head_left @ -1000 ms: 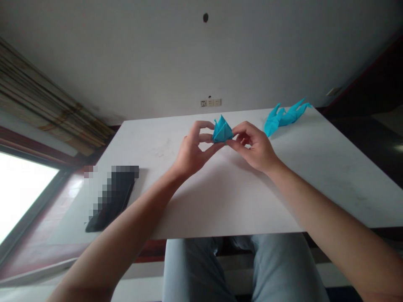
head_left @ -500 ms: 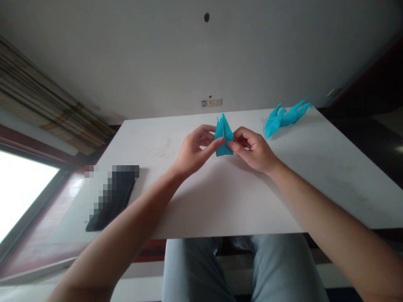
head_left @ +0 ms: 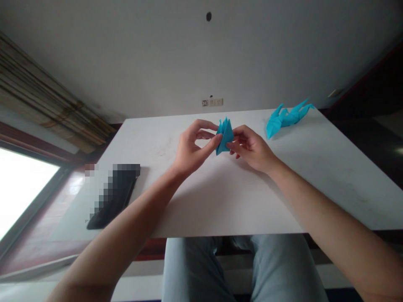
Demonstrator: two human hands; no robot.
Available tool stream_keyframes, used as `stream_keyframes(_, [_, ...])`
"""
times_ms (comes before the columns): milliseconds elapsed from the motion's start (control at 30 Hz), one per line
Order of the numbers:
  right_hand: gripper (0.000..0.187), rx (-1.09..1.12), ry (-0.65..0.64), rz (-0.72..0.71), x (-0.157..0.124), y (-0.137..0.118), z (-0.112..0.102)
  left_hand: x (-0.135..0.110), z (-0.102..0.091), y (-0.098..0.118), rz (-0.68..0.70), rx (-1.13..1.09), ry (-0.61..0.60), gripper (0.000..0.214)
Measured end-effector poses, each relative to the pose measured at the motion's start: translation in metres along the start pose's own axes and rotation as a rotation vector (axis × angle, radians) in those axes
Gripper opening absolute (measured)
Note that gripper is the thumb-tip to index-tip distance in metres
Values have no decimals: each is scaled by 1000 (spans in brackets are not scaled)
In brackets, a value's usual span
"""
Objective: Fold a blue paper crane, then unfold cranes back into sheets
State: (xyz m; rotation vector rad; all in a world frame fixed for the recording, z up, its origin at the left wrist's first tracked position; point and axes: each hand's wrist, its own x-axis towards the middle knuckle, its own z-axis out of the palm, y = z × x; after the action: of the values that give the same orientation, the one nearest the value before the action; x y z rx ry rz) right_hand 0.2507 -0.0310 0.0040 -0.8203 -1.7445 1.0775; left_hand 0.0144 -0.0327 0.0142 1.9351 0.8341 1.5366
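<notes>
A small folded piece of blue paper (head_left: 225,135) is held above the middle of the white table (head_left: 220,197). My left hand (head_left: 190,149) pinches its left side between thumb and fingers. On the paper's right side, my right hand (head_left: 251,148) grips it with thumb and fingertips. The paper is pressed into a narrow pointed shape, its tip upward.
Finished blue paper figures (head_left: 287,117) lie at the table's far right. A dark flat object (head_left: 113,197), partly pixelated, rests near the left edge. Behind the table is a grey wall with sockets (head_left: 212,102); a window is at the left. My knees show below the table's near edge.
The blue paper went from a wider, open pyramid shape to a flatter, narrow one as both hands pressed it together. My hands stayed in nearly the same place.
</notes>
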Motion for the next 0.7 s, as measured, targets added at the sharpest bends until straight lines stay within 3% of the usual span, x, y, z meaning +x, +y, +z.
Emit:
stream_keyframes(233, [38,-115,-8,-65,-1,-2,-2,3,-3,4,68,119,20,15])
stream_keyframes(700, [23,-289,-45,-131,-1,-6,-3,5,-5,9,22,161,-46,17])
